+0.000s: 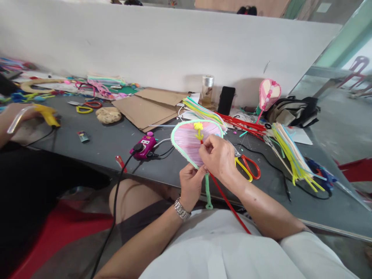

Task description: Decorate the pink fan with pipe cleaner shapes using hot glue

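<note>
I observe the fan (pixel 186 146) above the bench's (pixel 162 170) near edge. Left hand (pixel 190 185): fingers pinching its lower tip. Right hand (pixel 220 158): fingers closed on the red strip (pixel 227 200), below the yellow flower (pixel 198 127). Advised: brace the tip, press lightly.

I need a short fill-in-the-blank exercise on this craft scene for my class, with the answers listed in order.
1. The flower on the heart-shaped panel is coloured ____.
2. The panel's lower tip is held by the person's ____ hand.
3. A long pipe cleaner slanting down below the right hand is coloured ____.
4. As pictured, the black smartphone stands to the ____ of the silver-lidded bottle.

Answers: yellow; left; red; right.
</note>
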### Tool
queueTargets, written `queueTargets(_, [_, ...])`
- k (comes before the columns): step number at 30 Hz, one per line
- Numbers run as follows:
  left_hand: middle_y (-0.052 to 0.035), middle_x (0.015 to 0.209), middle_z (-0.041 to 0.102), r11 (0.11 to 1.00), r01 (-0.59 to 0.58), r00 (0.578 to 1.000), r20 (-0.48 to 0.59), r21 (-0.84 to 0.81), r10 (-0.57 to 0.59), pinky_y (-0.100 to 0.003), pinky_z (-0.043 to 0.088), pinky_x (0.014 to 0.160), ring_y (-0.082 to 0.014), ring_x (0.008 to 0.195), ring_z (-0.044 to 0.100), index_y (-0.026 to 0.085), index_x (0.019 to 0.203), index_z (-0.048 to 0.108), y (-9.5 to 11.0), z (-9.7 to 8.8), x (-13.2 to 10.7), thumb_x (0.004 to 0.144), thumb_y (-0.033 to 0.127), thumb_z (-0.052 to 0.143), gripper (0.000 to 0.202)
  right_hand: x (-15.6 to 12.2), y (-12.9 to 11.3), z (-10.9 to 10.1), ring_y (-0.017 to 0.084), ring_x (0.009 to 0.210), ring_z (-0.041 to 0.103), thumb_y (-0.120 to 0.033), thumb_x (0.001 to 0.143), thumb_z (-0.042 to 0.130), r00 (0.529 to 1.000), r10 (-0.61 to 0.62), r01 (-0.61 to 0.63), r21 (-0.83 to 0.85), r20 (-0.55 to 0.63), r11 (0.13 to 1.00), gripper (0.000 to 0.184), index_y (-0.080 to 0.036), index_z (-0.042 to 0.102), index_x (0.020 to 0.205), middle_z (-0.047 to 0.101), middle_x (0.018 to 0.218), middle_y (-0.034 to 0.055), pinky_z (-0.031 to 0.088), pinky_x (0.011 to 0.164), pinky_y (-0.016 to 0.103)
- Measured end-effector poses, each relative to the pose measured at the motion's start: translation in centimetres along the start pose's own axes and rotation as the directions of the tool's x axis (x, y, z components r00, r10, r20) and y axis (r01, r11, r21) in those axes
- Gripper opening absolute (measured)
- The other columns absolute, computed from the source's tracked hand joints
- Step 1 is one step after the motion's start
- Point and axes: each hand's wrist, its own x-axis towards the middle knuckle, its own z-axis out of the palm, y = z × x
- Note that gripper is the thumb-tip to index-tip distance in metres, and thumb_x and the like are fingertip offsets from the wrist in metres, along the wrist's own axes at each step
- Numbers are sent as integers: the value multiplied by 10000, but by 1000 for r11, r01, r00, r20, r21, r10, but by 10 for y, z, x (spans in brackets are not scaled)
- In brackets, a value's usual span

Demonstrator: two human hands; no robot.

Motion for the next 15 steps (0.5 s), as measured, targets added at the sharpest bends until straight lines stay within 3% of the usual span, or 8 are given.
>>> queueTargets(7, [21,630,609,992,-81,996,-23,99,84,-255,448,669,-134,641,485,157,677,696,3,-1,2,751,326,785,205,4,-7,-3,133,551,490,-173,770,592,998,33,-34,22,56,999,130,-208,560,649,618,608,-22,306,591,286])
queueTargets(15, [18,605,589,990,-105,994,-25,88,108,-260,455,669,-149,663,500,164,644,675,5,1,4,753,332,791,231,8,-11,-6,142,566,532,-169,771,586,991,79,-84,50,104,995,118,-204,583,659,649,630,-9,341,597,284])
